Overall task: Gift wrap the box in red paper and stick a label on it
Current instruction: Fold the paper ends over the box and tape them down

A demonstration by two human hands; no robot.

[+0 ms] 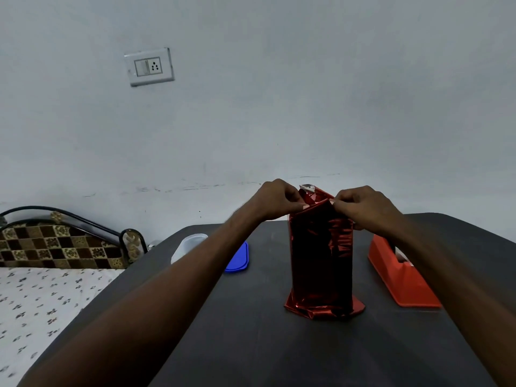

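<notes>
Both hands, left hand (275, 197) and right hand (363, 203), pinch the top fold of shiny red foil paper (321, 247) around the upright box; tugging harder could tear it.

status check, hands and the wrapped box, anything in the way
Left hand and right hand pinching the top fold. Red-wrapped box upright on table, top end unsealed. Nothing in the way.

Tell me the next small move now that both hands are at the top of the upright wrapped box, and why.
Probably fold the top flap down flat and hold it. The left hand and right hand pinch the red paper at its open upper end, which stands loose and untaped. The red tape dispenser sits just right, ready for the next step.
</notes>
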